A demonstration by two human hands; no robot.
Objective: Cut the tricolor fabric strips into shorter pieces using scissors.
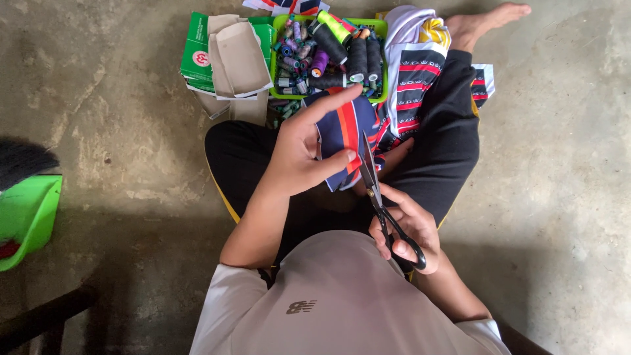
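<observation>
The left hand [299, 154] pinches a navy, red and orange fabric piece [342, 131] over the crossed legs, thumb on its front. The right hand [404, 227] grips black scissors [378, 197], blades pressed together, pointing up just beside the fabric's right edge.

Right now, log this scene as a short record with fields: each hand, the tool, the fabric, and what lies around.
left hand: pinches the fabric piece, thumb on its face
right hand: fingers through the scissors' handles
scissors: black, blades point up along the fabric's right edge; open or closed cannot be told
fabric piece: navy with red-orange and white stripes, held above the lap
basket: green, on the floor ahead, filled with thread spools
thread spools: mostly dark, one yellow-green, one purple
cloth pile: patterned, over the right knee
box: green, left of basket
dustpan: green, far left
</observation>
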